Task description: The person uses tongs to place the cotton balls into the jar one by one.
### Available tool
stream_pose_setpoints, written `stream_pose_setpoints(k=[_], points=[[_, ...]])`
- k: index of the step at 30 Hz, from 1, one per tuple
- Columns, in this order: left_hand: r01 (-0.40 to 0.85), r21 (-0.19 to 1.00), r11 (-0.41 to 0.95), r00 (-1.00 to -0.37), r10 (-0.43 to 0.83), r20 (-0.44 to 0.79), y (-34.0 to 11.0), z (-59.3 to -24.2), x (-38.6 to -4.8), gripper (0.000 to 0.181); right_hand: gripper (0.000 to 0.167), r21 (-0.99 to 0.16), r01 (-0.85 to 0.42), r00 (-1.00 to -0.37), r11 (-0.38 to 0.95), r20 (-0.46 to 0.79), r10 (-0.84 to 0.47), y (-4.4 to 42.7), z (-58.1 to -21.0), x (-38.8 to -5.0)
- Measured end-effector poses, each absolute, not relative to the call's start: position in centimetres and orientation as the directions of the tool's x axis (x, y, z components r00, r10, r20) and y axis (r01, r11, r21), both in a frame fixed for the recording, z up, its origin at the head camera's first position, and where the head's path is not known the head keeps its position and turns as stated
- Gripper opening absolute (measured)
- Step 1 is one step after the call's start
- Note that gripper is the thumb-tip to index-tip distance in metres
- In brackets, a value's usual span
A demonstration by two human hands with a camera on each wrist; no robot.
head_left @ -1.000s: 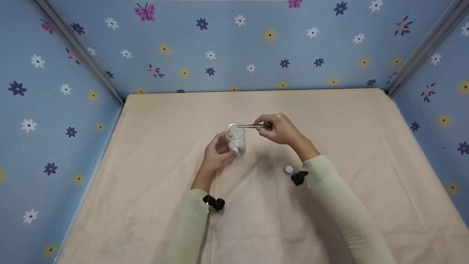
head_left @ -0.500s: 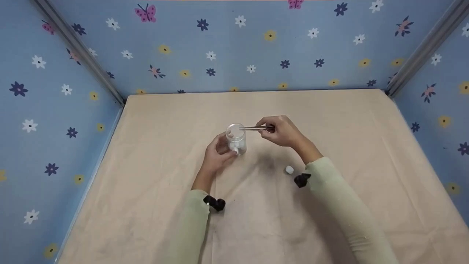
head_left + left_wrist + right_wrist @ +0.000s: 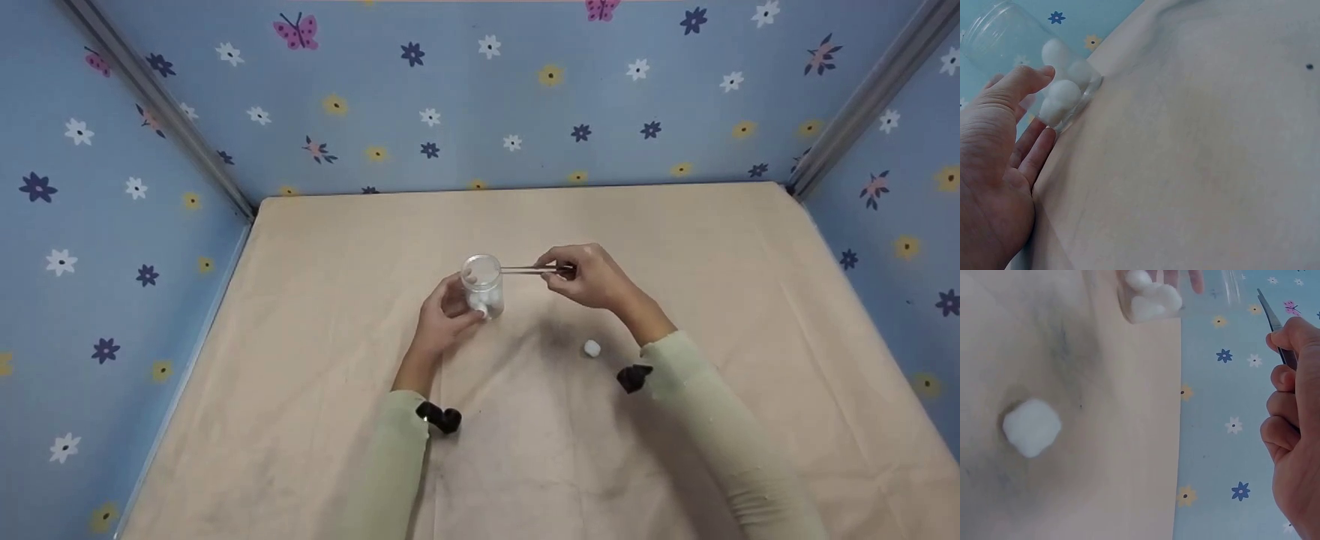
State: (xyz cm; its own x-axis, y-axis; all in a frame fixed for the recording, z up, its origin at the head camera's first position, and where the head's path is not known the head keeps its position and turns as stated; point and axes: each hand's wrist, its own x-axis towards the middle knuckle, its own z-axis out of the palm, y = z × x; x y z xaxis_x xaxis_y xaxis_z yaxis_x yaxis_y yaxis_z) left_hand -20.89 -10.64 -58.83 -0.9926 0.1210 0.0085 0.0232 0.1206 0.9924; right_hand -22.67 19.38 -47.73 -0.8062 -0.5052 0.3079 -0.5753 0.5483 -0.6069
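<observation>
My left hand (image 3: 444,319) grips a clear jar (image 3: 484,281) around its side, with the thumb across the near face. Inside the jar, several white cotton balls (image 3: 1064,93) lie at the bottom, and its top has no lid on it. In my right hand (image 3: 589,274) a pair of metal tweezers (image 3: 525,270) is pinched, pointing left toward the jar. Their tips (image 3: 1261,295) hold nothing and stand just right of the jar's rim. One loose cotton ball (image 3: 592,349) sits on the table below my right hand.
A beige cloth (image 3: 337,300) covers the table. Blue flowered walls (image 3: 480,97) enclose its back and both sides. Black wrist cameras (image 3: 634,378) sit at the cuffs of both pale green sleeves.
My right hand has drawn the tweezers to the right and slightly nearer, from over the jar's mouth to beside its rim. The left hand and the jar stay in place.
</observation>
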Motion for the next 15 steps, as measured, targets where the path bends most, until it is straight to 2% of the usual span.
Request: stream_pose_setpoints(k=[15], points=[[0.025, 0.994, 0.102, -0.993, 0.113, 0.013, -10.5, -58.9, -20.8, 0.076, 0.018, -0.569, -0.607, -0.788, 0.555, 0.341, -0.512, 21.7, -48.3, -21.2]])
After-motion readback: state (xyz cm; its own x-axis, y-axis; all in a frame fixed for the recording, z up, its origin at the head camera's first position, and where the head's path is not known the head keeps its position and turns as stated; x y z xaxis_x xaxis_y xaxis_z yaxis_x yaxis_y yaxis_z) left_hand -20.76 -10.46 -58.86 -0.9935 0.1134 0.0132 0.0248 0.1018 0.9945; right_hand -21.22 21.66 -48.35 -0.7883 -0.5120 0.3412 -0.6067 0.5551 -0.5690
